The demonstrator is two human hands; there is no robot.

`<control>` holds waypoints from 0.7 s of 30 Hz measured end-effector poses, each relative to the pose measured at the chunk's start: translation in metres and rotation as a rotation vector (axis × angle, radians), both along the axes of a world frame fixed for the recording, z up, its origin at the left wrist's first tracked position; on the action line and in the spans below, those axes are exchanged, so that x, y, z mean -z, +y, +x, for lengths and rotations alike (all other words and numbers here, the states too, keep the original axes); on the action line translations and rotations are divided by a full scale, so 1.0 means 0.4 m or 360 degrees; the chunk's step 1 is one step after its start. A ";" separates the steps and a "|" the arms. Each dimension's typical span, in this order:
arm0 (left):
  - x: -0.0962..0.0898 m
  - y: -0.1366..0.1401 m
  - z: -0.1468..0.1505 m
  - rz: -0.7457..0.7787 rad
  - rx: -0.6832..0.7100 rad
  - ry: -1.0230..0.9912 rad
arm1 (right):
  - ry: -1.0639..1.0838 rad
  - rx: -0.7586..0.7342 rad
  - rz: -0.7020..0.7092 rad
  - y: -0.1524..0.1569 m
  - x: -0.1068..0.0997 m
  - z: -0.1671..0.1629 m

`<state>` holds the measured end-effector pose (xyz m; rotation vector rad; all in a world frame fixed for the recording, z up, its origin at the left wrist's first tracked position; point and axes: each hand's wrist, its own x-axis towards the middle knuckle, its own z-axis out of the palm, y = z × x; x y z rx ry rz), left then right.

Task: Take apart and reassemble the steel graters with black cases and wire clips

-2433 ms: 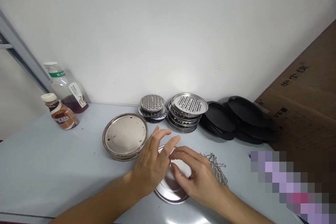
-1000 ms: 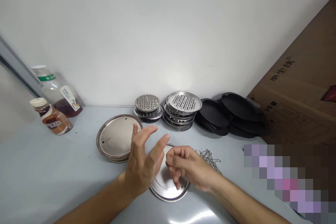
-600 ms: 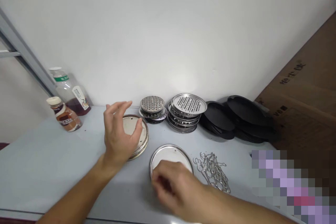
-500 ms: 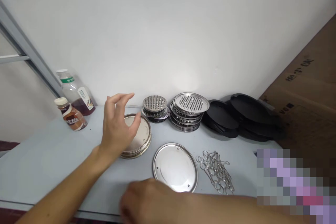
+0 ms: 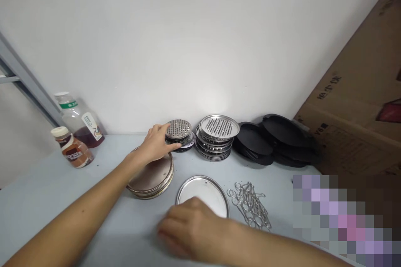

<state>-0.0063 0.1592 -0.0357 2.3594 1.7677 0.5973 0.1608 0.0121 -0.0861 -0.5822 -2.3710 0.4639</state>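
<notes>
My left hand [image 5: 159, 141] is at the left side of a short stack of small round metal grater discs [image 5: 178, 128], thumb and fingers apart; I cannot tell whether they touch it. Under my left wrist is a stack of round metal plates [image 5: 153, 175] with small holes near the rim. My right hand [image 5: 194, 229], slightly blurred, is curled closed in front of a single shiny round plate [image 5: 203, 190] and hides its near part. Whatever those fingers hold, if anything, is hidden.
Larger grater discs [image 5: 219, 127] are stacked by the wall, beside black round trays [image 5: 255, 139]. A pile of metal ring-ended pins [image 5: 250, 204] lies right of the plate. Two bottles, one brown-labelled [image 5: 73, 150] and one with dark liquid [image 5: 89, 133], stand left. A cardboard box [image 5: 351, 112] is at right.
My left hand has moved forward and right, from above the plate stack to the small grater discs. My right hand has shifted slightly right, still curled. The view has turned somewhat.
</notes>
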 end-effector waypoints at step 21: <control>-0.009 0.171 0.056 -0.0179 0.0123 0.0178 | -0.0245 0.0819 -0.0261 0.151 0.032 0.333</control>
